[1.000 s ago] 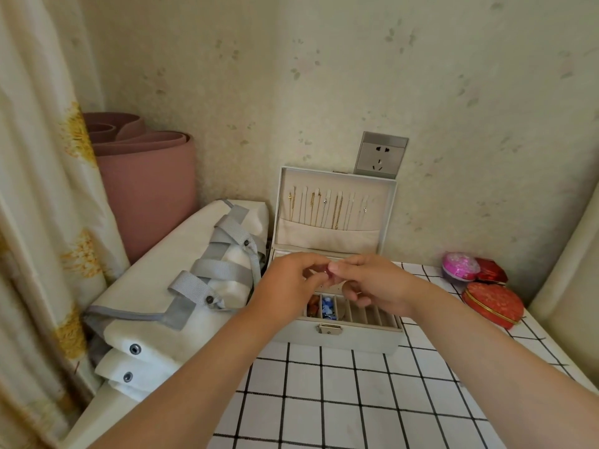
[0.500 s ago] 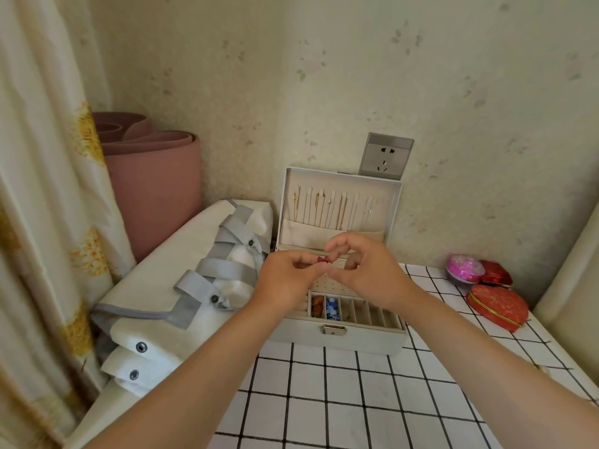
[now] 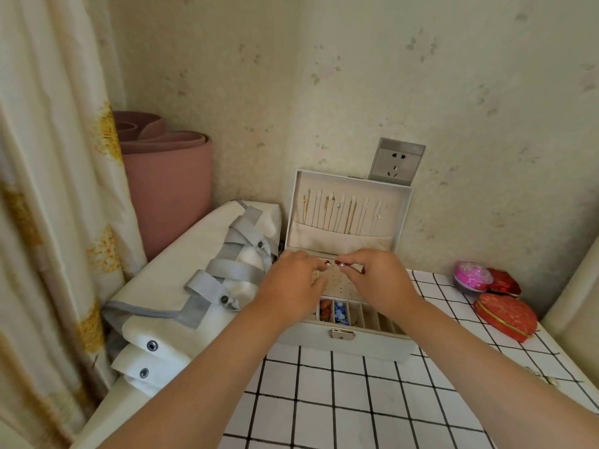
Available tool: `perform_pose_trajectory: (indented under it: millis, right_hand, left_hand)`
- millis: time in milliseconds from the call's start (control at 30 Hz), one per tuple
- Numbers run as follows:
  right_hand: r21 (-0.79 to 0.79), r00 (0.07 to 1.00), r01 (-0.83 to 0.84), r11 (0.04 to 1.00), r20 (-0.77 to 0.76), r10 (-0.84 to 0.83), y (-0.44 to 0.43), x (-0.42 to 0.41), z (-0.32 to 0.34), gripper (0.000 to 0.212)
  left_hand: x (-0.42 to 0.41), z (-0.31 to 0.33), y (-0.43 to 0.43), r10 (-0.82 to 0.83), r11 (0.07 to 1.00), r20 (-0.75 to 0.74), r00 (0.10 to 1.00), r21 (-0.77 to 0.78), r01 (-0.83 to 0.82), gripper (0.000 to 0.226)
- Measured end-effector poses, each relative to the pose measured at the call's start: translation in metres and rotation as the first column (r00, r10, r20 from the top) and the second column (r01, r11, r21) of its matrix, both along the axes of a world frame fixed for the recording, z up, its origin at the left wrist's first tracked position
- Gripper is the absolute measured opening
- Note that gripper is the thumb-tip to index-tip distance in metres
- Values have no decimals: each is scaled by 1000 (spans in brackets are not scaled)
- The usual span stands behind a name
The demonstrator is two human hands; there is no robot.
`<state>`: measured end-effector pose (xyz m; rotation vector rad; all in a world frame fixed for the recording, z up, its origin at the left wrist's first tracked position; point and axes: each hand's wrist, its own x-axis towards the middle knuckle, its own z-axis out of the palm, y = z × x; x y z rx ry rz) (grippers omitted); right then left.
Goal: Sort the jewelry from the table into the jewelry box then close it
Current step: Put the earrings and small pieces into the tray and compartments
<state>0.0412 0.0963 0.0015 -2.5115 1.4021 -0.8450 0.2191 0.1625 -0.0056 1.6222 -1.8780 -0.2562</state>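
The cream jewelry box (image 3: 363,343) stands open on the checked table, its lid (image 3: 350,209) upright with several thin necklaces hanging inside. Both hands hover over the perforated earring panel (image 3: 342,288). My left hand (image 3: 293,283) pinches a tiny red earring (image 3: 327,262) at its fingertips. My right hand (image 3: 377,280) pinches another small red piece (image 3: 340,264) just beside it. Red and blue trinkets (image 3: 334,311) lie in the front compartments.
A white folded bag with grey straps (image 3: 201,286) lies left of the box, and a pink rolled mat (image 3: 165,186) stands behind it. A red heart-shaped box (image 3: 505,315) and a pink round case (image 3: 471,277) sit at right. A small item (image 3: 547,379) lies near the table's right edge.
Both hands have dropped slightly toward the perforated panel, and the fingertips have drawn a little apart, each with a small red piece.
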Motion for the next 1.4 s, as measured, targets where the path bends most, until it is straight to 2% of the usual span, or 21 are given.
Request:
perform_pose_trajectory:
  millis: [33, 100, 233, 367, 600, 967, 1133, 1400]
  right_hand:
    - [39, 999, 35, 999, -9, -35, -5, 0, -2, 23]
    - [81, 996, 83, 993, -42, -80, -13, 2, -4, 22]
    - [116, 994, 95, 989, -60, -89, -21, 8, -8, 18]
    - [79, 995, 77, 994, -70, -71, -25, 11, -11, 16]
    - [15, 963, 0, 1000, -271, 4, -24, 9, -10, 23]
    - [147, 977, 65, 987, -210, -33, -30, 14, 0, 14]
    - [195, 986, 66, 979, -165, -33, -25, 11, 4, 18]
    - [231, 998, 60, 971, -9, -59, 14, -47, 16, 12]
  left_hand:
    - [3, -2, 0, 2, 999, 135, 991, -48, 4, 33]
    - [8, -5, 0, -12, 997, 265, 964, -75, 33, 39]
    - [11, -10, -1, -49, 998, 332, 942, -19, 59, 49]
    - [11, -12, -1, -59, 998, 385, 921, 36, 49, 49]
    - [9, -12, -4, -65, 997, 389, 919, 70, 41, 54]
    - [9, -17, -8, -62, 998, 363, 930, 48, 48, 55]
    - [8, -16, -8, -55, 998, 345, 937, 37, 45, 54]
    - [-19, -7, 7, -79, 996, 258, 963, -19, 87, 49]
